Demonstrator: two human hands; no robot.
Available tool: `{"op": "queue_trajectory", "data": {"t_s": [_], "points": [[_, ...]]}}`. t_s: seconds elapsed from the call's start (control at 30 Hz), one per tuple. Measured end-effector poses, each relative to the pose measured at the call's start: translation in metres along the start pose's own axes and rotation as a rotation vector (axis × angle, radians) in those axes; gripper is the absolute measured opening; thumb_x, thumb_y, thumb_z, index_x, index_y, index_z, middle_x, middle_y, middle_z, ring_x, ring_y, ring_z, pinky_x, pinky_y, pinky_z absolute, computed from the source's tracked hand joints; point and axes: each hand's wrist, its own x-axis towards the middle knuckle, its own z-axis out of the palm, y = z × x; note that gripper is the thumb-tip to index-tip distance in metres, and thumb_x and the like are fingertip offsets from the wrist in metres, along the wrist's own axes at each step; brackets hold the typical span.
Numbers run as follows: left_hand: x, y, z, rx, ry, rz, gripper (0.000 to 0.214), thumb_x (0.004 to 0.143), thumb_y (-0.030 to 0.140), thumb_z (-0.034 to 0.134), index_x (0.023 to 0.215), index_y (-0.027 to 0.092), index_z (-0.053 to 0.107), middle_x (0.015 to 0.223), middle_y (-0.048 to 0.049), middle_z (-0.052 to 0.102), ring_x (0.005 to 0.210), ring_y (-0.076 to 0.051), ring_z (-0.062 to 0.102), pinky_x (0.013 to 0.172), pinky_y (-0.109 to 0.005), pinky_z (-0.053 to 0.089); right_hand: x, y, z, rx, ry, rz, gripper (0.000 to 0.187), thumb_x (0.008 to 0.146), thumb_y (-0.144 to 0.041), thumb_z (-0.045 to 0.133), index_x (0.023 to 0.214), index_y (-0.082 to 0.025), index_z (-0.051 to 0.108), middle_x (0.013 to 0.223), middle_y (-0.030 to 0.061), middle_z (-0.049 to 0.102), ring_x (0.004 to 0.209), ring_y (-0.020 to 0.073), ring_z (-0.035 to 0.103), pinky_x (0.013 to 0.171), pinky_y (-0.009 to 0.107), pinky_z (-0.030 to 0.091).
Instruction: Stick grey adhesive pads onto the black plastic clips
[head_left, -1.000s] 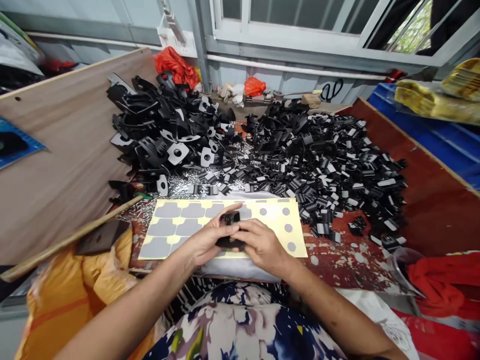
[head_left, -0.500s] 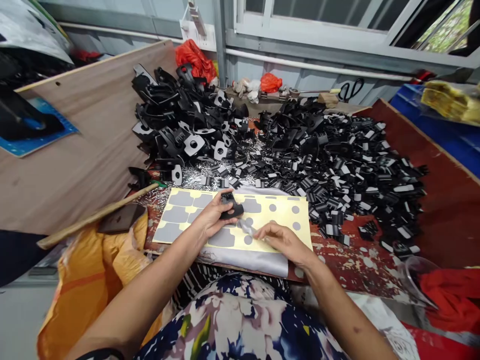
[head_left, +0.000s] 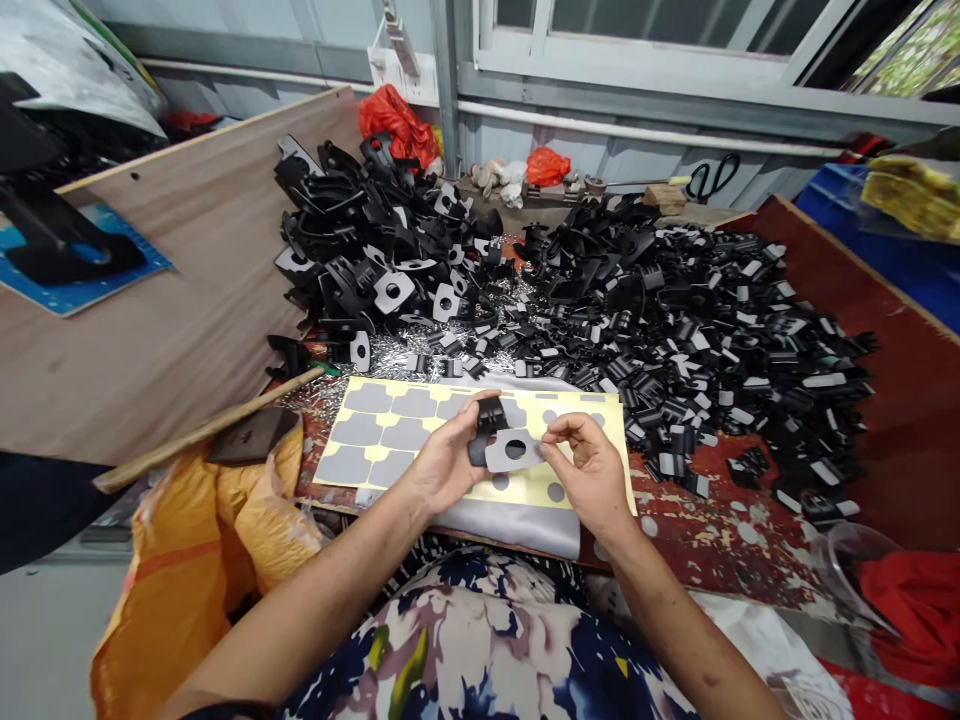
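Black part (head_left: 491, 415): our left grip (head_left: 448, 462) holds its side; likely light, stiff.
Grey patch (head_left: 496, 456): our right grip (head_left: 592, 472) pinches its edge, best there; likely thin, bendy.

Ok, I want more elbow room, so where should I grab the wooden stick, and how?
Take the wooden stick around its near end, probably from the left: that end juts clear of the heap of black parts, while the far end lies close to it. Its slim shaft suits wrapping fingers around.
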Motion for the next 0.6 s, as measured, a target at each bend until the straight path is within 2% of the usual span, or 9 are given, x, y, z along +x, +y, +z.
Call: {"op": "queue_trajectory", "data": {"t_s": [0.17,0.33,0.6], "points": [[-0.0014,-0.0064,0.0073,-0.014,-0.048,-0.032,0.049,0.089,0.050,0.076,0.132,0.029,0.063,0.116,-0.0097,0.064,0.086,-0.023,0.064,0.067,-0.037,0.060,-0.0032,0.0039,0.0085,-0.094,-0.046,-0.019,0.016,0.085,-0.020,0.073,0.098,-0.026,0.065,0.091,0.0009,0.067,0.090,0.0198,0.065,0.087,0.036,0.052],[-0.0038,-0.0076,0.0054,-0.027,-0.074,-0.020,0.045,0.094,0.049,0.073,0.132,0.030,0.063,0.107,-0.0069,0.061,0.084,-0.020,0.061,0.070,-0.036,0.060,-0.0030,0.0051,0.0104,-0.096,-0.044,-0.012,0.014,0.085,-0.022,0.072,0.097,-0.025,0.065,0.090,0.0011,0.067,0.089,0.0201,0.065,0.085,0.036,0.052],[-0.0041,-0.0122,0.0011,-0.037,-0.090,-0.008,0.040,0.097,0.047,0.069,0.132,0.029,0.064,0.113,-0.0078,0.060,0.084,-0.019,0.061,0.071,-0.037,0.060,-0.0047,0.0039,0.0113,-0.143,-0.054,-0.013,0.012,0.086,-0.023,0.071,0.096,-0.025,0.065,0.090,0.0014,0.068,0.088,0.0200,0.065,0.085,0.036,0.052]]}}
